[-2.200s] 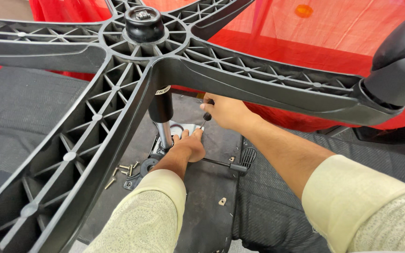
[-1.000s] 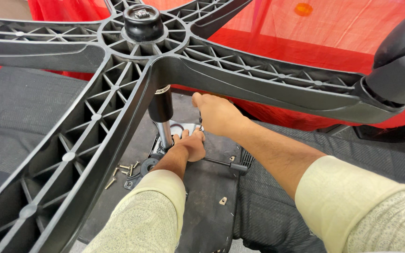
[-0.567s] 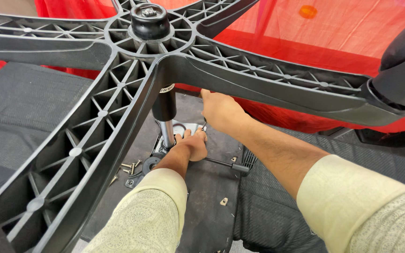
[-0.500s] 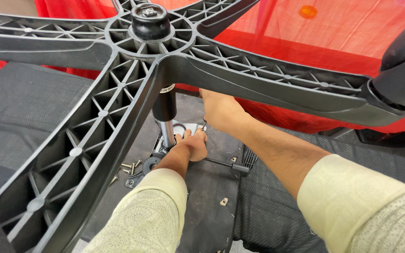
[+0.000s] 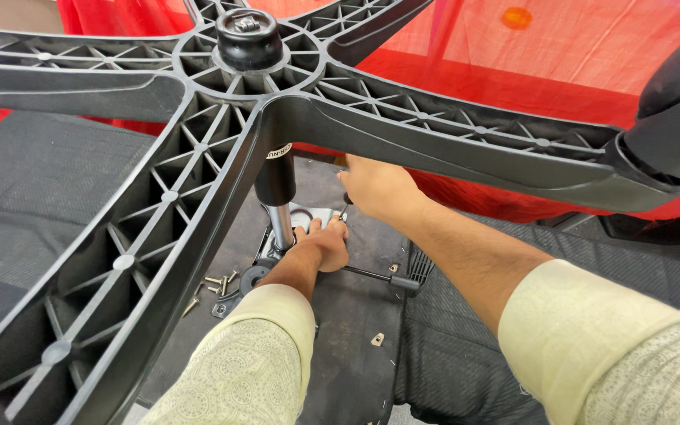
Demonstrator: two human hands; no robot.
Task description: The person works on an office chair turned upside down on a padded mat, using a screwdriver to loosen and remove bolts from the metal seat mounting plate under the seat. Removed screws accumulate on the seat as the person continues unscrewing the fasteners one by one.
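Note:
An office chair lies upside down, its black five-spoke base filling the view above a chrome gas cylinder. My left hand is down on the metal plate at the foot of the cylinder, fingers curled on its edge. Just beyond it and under a spoke, my right hand is closed around a thin tool with a dark handle, its tip pointing down at the plate.
Several loose screws lie on the black seat underside left of my forearm. A lever with a black knob sticks out to the right. A black caster caps the right spoke. Red cloth hangs behind.
My right hand drifted slightly left over the plate and came back, still gripping the tool. My left hand stayed on the plate. The view shifted a little.

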